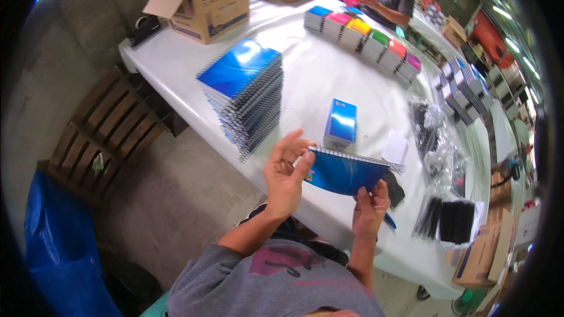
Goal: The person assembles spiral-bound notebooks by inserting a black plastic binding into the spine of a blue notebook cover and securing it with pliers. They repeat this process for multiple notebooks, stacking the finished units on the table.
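As the left hand (286,174) and right hand (371,206) grip a blue, coil-bound paper notebook (343,174), seemingly unfinished, a tall blue-topped notebook stack (251,97) beyond the left looks done.

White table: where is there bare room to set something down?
Bare: the middle, between the tall notebook stack, the short blue stack and the coloured notebook row; near the front edge, between the blue pen and black bundles. Crowded: right, with clear plastic and notebook piles.
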Demonstrator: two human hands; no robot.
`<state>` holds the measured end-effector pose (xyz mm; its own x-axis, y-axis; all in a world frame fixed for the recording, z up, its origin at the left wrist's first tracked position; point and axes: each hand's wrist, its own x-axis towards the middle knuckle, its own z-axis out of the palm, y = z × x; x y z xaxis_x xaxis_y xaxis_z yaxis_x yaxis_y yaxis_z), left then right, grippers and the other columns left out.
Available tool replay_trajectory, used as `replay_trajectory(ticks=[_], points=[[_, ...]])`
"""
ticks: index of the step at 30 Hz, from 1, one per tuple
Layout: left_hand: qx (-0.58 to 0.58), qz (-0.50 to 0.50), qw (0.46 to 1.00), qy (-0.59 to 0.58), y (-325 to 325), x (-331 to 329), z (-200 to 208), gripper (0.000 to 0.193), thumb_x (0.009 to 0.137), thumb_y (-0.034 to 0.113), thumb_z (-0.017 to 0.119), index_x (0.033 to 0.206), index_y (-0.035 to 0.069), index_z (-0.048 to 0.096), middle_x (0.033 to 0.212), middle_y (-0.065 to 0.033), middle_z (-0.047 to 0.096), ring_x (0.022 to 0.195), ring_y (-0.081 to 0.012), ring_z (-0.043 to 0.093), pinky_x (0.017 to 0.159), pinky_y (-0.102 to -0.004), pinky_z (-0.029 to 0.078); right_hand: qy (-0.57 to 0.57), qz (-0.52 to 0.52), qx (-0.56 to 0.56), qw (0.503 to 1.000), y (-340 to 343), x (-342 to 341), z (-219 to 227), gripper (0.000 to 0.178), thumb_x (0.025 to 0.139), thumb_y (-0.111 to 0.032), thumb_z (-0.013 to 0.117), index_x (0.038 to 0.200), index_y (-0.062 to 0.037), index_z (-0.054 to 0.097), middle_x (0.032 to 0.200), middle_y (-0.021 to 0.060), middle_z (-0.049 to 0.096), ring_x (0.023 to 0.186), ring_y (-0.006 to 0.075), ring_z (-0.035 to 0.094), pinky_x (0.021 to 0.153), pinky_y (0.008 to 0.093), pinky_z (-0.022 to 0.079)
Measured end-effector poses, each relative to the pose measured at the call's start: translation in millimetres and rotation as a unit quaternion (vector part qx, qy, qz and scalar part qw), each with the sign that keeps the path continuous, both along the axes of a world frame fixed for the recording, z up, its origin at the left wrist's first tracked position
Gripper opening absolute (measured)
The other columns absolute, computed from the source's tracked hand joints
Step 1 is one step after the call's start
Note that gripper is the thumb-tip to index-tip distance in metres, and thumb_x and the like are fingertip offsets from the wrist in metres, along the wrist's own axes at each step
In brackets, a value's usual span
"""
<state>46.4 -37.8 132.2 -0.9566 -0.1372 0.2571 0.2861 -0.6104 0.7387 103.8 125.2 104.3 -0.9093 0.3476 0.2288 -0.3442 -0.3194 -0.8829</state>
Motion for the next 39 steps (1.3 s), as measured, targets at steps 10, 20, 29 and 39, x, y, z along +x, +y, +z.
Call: replay_trajectory(ticks=[10, 20, 29, 39], points=[[-0.248, 0.456, 0.833, 0.192, -99, -11, 54, 0.044, 0.089, 0.017, 0.058, 0.129, 0.004, 0.045, 0.123, -0.0163, 0.047, 0.114, -0.0238, 0.047, 0.094, -0.0360, 0.039, 0.063, 0.159, -0.046, 0.984, -48, -118, 113, 0.037, 0.083, -0.004, 0.064, 0.117, 0.0015, 0.053, 0.100, 0.0118, 0.063, 0.083, 0.0118, 0.061, 0.070, 0.0222, 0.052], [-0.189, 0.186, 0.960, 0.087, -139, -94, 31, 0.050, 0.096, 0.027, 0.047, 0.139, 0.006, 0.033, 0.133, -0.0136, 0.044, 0.121, -0.0191, 0.042, 0.103, -0.0302, 0.030, 0.146, 0.034, 0.571, 0.807, -119, -230, 127, 0.020, 0.077, -0.016, 0.068, 0.096, -0.0107, 0.071, 0.094, 0.0144, 0.060, 0.080, 0.0264, 0.059, 0.077, 0.0351, 0.047], [-0.186, 0.211, 0.943, 0.180, -139, -115, 14, 0.054, 0.090, 0.030, 0.058, 0.132, 0.002, 0.038, 0.128, -0.0134, 0.049, 0.117, -0.0202, 0.046, 0.101, -0.0318, 0.033, 0.113, 0.087, 0.483, 0.864, -124, -223, 113, 0.024, 0.089, -0.019, 0.054, 0.108, -0.0082, 0.064, 0.105, 0.0179, 0.058, 0.096, 0.0286, 0.057, 0.084, 0.0360, 0.045], [-0.078, 0.417, 0.883, 0.201, -166, -91, 11, 0.057, 0.091, 0.043, 0.045, 0.130, 0.003, 0.035, 0.131, -0.0140, 0.044, 0.123, -0.0254, 0.042, 0.102, -0.0388, 0.033, -0.175, -0.244, 0.567, 0.767, 30, -215, -11, 0.061, 0.076, -0.042, 0.068, 0.126, -0.0116, 0.050, 0.113, 0.0171, 0.053, 0.101, 0.0317, 0.055, 0.086, 0.0402, 0.045]])
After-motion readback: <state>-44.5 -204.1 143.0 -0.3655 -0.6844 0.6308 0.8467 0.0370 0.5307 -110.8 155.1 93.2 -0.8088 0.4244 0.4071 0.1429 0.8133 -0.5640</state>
